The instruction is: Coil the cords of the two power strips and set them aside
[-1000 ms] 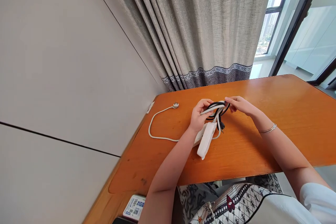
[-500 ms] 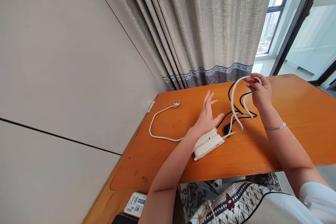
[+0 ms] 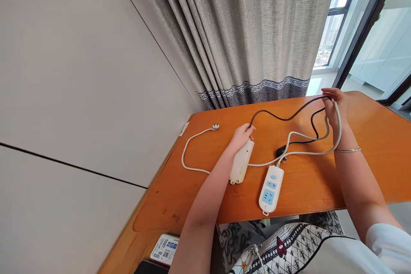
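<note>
My left hand is closed on the black cord at the top end of a white power strip lying blank side up. Over the right part of the table, my right hand is raised and closed around the black cord and a looped white cord. That white cord runs down to a second power strip with blue sockets facing up, near the front edge. A black plug lies between the hands. Off to the left rests a white plug on its cord.
The orange wooden table meets a pale wall panel on the left. Grey curtains hang behind it. A white box with blue print and a dark object sit at lower left.
My left hand went from open to closed on the black cord. My right hand moved right, drawing the cords out. The power strips came apart, and one now shows its sockets.
</note>
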A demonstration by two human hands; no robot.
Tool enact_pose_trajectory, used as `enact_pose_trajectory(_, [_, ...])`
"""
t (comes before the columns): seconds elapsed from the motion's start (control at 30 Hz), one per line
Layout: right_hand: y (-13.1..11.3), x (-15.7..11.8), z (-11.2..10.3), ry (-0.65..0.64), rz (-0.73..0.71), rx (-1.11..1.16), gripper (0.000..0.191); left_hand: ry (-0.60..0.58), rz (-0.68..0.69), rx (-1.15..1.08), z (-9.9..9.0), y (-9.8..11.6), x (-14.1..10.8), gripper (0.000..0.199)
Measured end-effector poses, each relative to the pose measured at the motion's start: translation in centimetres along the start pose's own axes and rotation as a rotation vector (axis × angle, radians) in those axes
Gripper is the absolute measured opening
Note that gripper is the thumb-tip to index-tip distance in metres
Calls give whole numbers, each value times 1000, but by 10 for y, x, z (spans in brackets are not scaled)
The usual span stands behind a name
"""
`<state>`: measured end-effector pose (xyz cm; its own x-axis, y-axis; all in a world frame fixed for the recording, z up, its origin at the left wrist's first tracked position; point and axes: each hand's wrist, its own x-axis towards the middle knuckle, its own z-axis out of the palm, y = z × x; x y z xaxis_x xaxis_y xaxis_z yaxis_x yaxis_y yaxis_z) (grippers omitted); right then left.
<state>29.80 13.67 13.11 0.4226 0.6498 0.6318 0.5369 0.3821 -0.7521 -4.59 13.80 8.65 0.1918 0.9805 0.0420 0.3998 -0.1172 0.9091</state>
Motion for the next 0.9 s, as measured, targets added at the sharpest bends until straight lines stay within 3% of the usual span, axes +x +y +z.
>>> enact_pose_trajectory(0.07, [9, 2, -11, -279, 56, -269, 34, 160, -25, -203, -19, 2, 6, 13])
enact_pose_trajectory(0.13, [16, 3, -23, -563, 123, -502, 53, 239, -15, -380, -36, 8, 6, 13])
enact_pose_trajectory(0.2, [18, 4, -34, -741, 196, -669, 68, 282, 6, -510, -48, 15, 2, 16])
enact_pose_trajectory(0.23, [17, 4, -39, -770, 221, -735, 70, 294, 12, -559, -51, 20, -1, 16])
enact_pose_trajectory(0.33, [6, 5, -51, -706, 196, -838, 70, 290, 17, -653, -55, 33, -10, 17])
enact_pose_trajectory(0.47, [-20, 2, -53, -691, 184, -782, 70, 273, 99, -680, -50, 48, -21, 19])
enact_pose_trajectory(0.57, [-29, 0, -44, -708, 292, -682, 56, 310, 205, -693, -48, 55, -29, 22])
enact_pose_trajectory(0.67, [-23, 0, -35, -722, 390, -480, 50, 374, 292, -721, -49, 59, -34, 25])
enact_pose_trajectory(0.73, [-18, 1, -31, -627, 328, -492, 45, 404, 324, -729, -49, 61, -37, 26])
enact_pose_trajectory(0.8, [-17, 0, -27, -452, 202, -606, 42, 413, 338, -724, -48, 63, -40, 27])
enact_pose_trajectory(0.9, [-34, -8, -17, -275, 12, -560, 40, 384, 334, -709, -43, 66, -44, 28])
